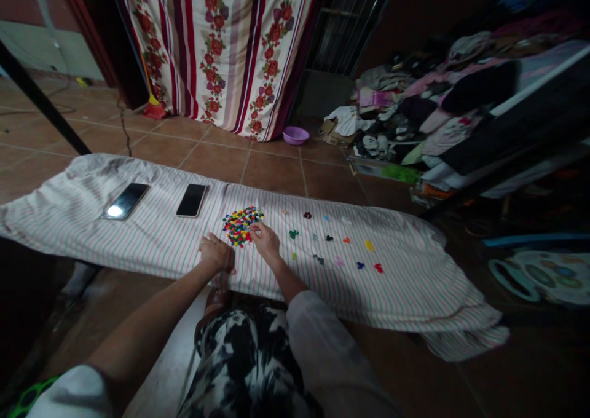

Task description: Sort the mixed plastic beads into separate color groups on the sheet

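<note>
On my feed, the right hand (266, 240) was at the edge of the coloured pile (238, 226) on the bench (391, 289); I couldn't tell if its fingers were closed on a piece. Left hand (216, 253), grip unclear, lay nearby, perhaps bracing. Small clusters (294, 234) sat apart, presumably keeping colours unmixed.

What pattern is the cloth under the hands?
Whitish cloth with thin pink and green stripes; head view.

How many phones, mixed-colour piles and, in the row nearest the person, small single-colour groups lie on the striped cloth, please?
Phones: 2
Mixed-colour pile: 1
Nearest-row groups (lime group, dark grey group, lilac group, navy group, red group): 5
Total: 8
</note>
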`<state>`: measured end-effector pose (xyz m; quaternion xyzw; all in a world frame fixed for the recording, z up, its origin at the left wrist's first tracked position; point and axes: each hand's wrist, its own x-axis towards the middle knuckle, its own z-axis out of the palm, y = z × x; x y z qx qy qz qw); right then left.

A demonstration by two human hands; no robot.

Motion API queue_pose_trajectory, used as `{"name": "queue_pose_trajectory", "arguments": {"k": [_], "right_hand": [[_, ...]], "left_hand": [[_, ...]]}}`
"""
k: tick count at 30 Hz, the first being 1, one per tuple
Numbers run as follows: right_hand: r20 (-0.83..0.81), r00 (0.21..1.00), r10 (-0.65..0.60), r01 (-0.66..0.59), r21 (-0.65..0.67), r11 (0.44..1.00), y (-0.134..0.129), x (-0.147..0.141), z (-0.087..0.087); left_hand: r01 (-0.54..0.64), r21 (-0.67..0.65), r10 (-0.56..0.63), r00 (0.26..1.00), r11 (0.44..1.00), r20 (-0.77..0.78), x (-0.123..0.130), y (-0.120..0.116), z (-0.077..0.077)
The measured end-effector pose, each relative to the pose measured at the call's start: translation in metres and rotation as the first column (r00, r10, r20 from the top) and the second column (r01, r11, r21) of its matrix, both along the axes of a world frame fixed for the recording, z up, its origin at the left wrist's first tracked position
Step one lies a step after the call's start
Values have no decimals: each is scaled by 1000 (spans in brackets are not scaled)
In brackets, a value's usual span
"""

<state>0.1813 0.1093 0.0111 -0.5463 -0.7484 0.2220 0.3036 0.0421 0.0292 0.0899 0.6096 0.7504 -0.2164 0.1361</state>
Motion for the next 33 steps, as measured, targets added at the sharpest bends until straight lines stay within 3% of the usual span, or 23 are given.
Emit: {"name": "queue_pose_trajectory", "arguments": {"k": [10, 15, 23, 28, 33], "right_hand": [[-308, 951, 32, -16, 52, 999, 6, 7, -14], [-401, 903, -153, 176, 22, 984, 11, 11, -22], [-306, 879, -367, 381, -15, 925, 13, 2, -21], [-279, 912, -300, 310, -8, 951, 11, 4, -21], [-383, 891, -244, 242, -52, 969, 13, 11, -22]], "left_hand": [[3, -20, -3, 1000, 1000, -15, 1, 1, 0], [-7, -34, 8, 1000, 999, 9, 1, 1, 2], [-13, -36, 13, 1000, 999, -3, 1, 2, 1], [-8, -30, 8, 1000, 1000, 0, 4, -1, 7], [-5, -22, 5, 1000, 1000, 13, 5, -3, 12]]}}
